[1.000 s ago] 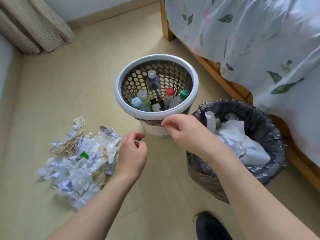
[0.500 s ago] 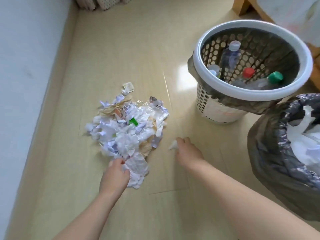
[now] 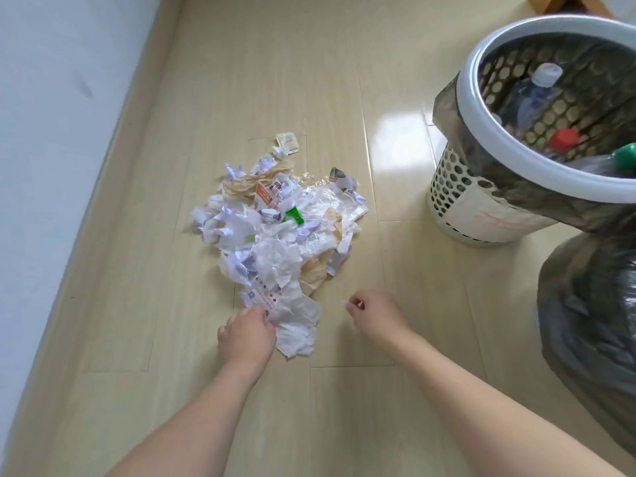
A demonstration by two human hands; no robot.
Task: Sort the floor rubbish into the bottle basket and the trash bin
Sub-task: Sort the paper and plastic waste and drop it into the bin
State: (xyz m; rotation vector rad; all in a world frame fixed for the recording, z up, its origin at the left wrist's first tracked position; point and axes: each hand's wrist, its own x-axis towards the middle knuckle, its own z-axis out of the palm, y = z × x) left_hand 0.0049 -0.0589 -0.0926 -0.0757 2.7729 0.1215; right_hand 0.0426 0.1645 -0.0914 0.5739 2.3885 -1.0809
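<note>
A pile of torn paper, tissue and clear plastic rubbish point(image 3: 282, 228) lies on the floor in the middle. My left hand point(image 3: 246, 335) grips a crumpled white tissue point(image 3: 296, 325) at the pile's near end. My right hand point(image 3: 375, 315) hovers just right of the pile with thumb and forefinger pinched on a small white scrap that barely shows. The white perforated bottle basket point(image 3: 481, 132) stands at the upper right and holds bottles with a clear cap point(image 3: 547, 72), a red cap point(image 3: 564, 137) and a green cap point(image 3: 626, 160). The trash bin with a black bag point(image 3: 585, 321) is at the right edge.
A white wall and skirting point(image 3: 51, 132) run along the left side. A wooden bed leg point(image 3: 550, 1) shows at the top right. Bare wood-look floor point(image 3: 241, 80) stretches beyond the pile and between the pile and the basket.
Both hands dropped from the basket rim to the floor pile as my view swung left. My left hand took hold of the tissue; my right picked up a small scrap and lifted slightly.
</note>
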